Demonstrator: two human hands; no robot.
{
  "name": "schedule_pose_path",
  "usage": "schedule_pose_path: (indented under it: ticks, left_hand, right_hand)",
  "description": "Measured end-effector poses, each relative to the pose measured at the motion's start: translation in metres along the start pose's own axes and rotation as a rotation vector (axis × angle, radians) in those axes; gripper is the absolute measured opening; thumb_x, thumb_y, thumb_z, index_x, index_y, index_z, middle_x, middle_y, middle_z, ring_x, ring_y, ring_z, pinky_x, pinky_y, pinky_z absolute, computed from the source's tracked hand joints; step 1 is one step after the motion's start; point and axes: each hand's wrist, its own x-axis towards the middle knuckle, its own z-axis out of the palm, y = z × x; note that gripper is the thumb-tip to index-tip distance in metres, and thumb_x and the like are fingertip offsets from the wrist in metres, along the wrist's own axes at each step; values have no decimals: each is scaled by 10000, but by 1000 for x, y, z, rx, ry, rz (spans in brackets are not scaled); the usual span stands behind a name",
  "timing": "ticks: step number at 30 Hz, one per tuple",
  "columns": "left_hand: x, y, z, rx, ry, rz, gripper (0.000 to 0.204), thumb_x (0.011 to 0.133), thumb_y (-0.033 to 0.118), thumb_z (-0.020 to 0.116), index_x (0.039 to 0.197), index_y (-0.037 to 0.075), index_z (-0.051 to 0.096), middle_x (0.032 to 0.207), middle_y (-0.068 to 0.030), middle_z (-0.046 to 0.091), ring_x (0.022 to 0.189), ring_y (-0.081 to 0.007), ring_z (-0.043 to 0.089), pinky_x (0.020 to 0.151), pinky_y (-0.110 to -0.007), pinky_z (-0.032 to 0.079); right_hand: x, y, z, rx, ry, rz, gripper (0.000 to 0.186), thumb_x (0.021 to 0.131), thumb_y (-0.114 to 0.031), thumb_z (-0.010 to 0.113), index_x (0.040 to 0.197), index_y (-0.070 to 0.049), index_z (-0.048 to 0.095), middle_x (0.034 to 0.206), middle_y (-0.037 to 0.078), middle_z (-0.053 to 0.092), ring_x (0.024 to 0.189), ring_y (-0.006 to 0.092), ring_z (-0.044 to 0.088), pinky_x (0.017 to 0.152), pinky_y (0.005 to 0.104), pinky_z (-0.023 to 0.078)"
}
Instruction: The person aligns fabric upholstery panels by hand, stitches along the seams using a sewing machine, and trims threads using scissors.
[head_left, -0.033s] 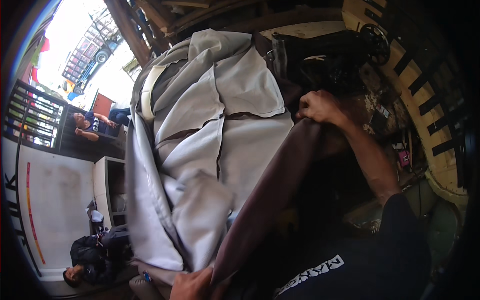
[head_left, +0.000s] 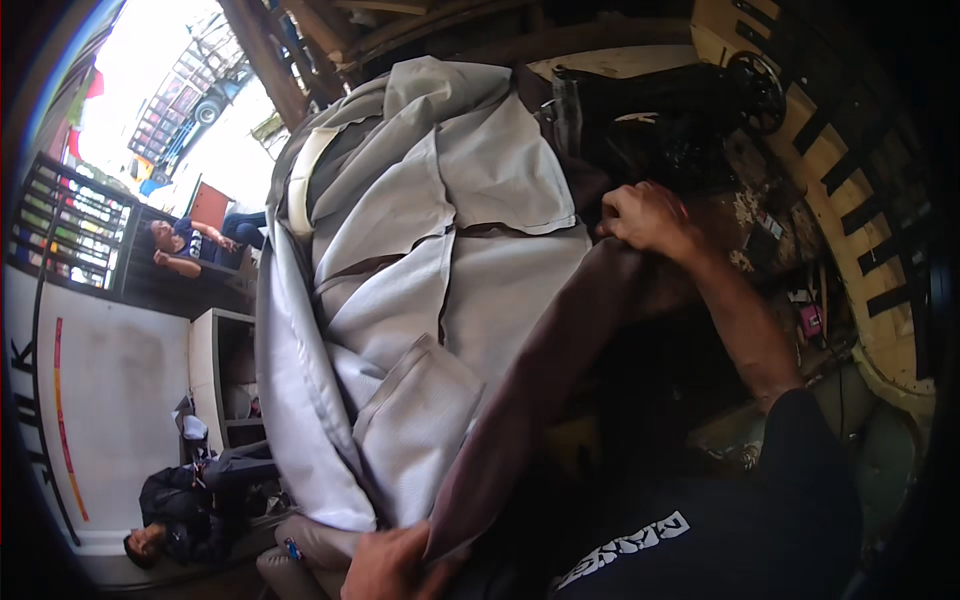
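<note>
A large piece of light grey fabric (head_left: 500, 280) with several seamed panels is spread before me, a cream strip (head_left: 300, 185) along its upper left. A dark brown layer (head_left: 530, 410) runs along its right edge. My right hand (head_left: 645, 220) is closed on that brown layer at the upper right, beside the sewing machine. My left hand (head_left: 390, 565) grips the fabric's near end at the bottom, its fingertips partly hidden. A loose grey flap (head_left: 420, 410) lies in the lower middle.
A black sewing machine (head_left: 660, 100) with a handwheel stands behind the fabric on a cluttered worktable (head_left: 750, 190). A slatted wooden panel (head_left: 820, 150) borders the right. At left are two other people (head_left: 175, 240) (head_left: 190, 510), a white cabinet (head_left: 205, 380) and a truck outside (head_left: 180, 110).
The grey flap in the lower middle has settled into a flatter, sharper-edged shape. The cloth and both my hands have shifted very slightly in view, still gripping.
</note>
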Motion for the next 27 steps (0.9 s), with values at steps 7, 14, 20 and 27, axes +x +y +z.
schedule_pose_path:
  ticks: [7,14,20,27]
  left_hand:
    - [64,-109,-31,72,607,2,389,883,208,784,1179,-17,671,1183,-180,693,1150,-356,654,1005,-453,485]
    - [216,-259,-96,210,561,-784,801,864,585,716,1390,-13,632,1386,-287,646,1313,-429,618,1098,-446,488]
    - [135,-226,-152,317,1091,-234,482,1028,334,514,1298,-29,681,1269,-244,713,1188,-365,688,1072,-437,514]
    - [-188,-226,-12,175,1428,-601,521,1095,309,467,1431,-67,596,1405,-214,651,1250,-297,638,1134,-410,455]
  right_hand:
    - [-20,-90,40,261,364,-550,257,922,-98,708,1165,-15,691,1117,185,665,1100,393,646,974,459,533]
    - [11,-123,114,-38,-105,-575,735,1052,-554,506,1549,-16,445,1719,262,218,1602,430,198,1282,600,173]
    - [19,-85,118,-119,-150,-529,769,1072,-613,416,1587,-42,434,1744,223,192,1624,389,159,1298,584,133]
    - [32,-92,96,-49,-179,-556,748,1061,-586,479,1590,-58,443,1747,186,216,1623,354,187,1297,572,149]
